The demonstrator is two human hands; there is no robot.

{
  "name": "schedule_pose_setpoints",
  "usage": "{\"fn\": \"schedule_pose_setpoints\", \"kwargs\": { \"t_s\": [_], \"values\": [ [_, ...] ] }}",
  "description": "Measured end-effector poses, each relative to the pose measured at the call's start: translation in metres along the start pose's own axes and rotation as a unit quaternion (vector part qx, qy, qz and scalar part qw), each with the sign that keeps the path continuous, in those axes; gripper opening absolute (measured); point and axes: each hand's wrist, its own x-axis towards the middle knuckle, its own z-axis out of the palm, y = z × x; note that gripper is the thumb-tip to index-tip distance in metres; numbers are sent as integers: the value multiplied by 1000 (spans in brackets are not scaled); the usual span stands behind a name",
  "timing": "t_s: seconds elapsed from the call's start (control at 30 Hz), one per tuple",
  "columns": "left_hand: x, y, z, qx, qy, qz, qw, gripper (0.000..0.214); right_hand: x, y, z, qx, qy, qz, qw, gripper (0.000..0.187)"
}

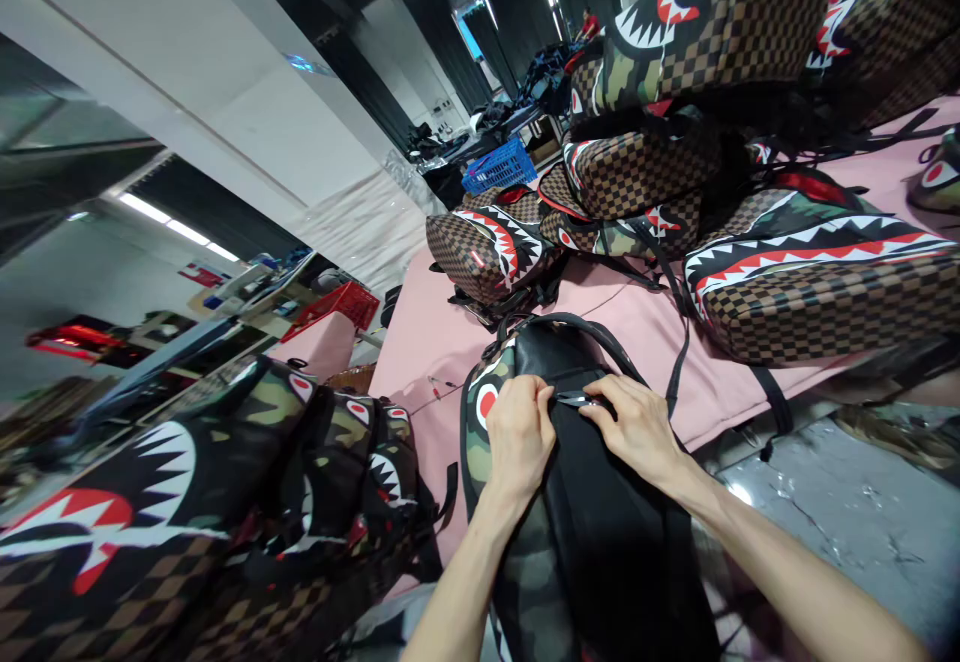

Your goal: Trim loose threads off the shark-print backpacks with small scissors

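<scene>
A backpack (600, 522) with a black back panel and a camouflage side lies in front of me, its shoulder straps (592, 332) at the far end. My right hand (634, 427) is closed around small metal thread snips (571, 399), whose blades point left over the upper part of the black panel. Just left of the blade tips, my left hand (519, 432) is closed in a pinch against the backpack, beside the printed red-and-white eye. What its fingertips hold is too small to make out.
Checkered shark-mouth backpacks (825, 302) are piled on the pink table (420, 342) ahead and to the right. More camouflage backpacks (300, 482) stand close on my left. Beyond are a blue crate (501, 167), a red crate (337, 310) and a distant person (589, 24) in red.
</scene>
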Motion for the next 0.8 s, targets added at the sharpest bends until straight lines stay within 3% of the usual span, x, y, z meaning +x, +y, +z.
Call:
{"fn": "schedule_pose_setpoints", "kwargs": {
  "t_s": [0.3, 0.37, 0.47, 0.53, 0.6, 0.67, 0.73, 0.8],
  "values": [
    [-2, 1, 5, -7, 6, -3, 1000, 19, 6, -2, 12, -2, 5, -11, 1000, 8],
    [0, 2, 0, -45, 9, -25, 999, 21, 3, -5, 8, 25, 0, -3, 1000, 9],
    [2, -12, -16, -180, -35, -45, 982, 34, -10, -1, -8, 90, 4, 20, 996, 12],
    [-2, -34, -27, -252, -41, -116, 960, 48, -18, 11, -21, 102, 33, 66, 992, 27],
    [-11, -59, -33, -263, -6, -258, 929, 52, -19, 31, -31, 101, 65, 129, 984, 45],
    [-25, -77, -32, -250, 15, -376, 892, 48, -7, 51, -36, 121, 73, 175, 974, 48],
    [-39, -85, -27, -282, -27, -443, 851, 48, 15, 63, -36, 154, 60, 198, 966, 44],
    [-51, -82, -22, -336, -91, -506, 789, 49, 40, 62, -32, 178, 22, 218, 959, 42]
  ]
}}
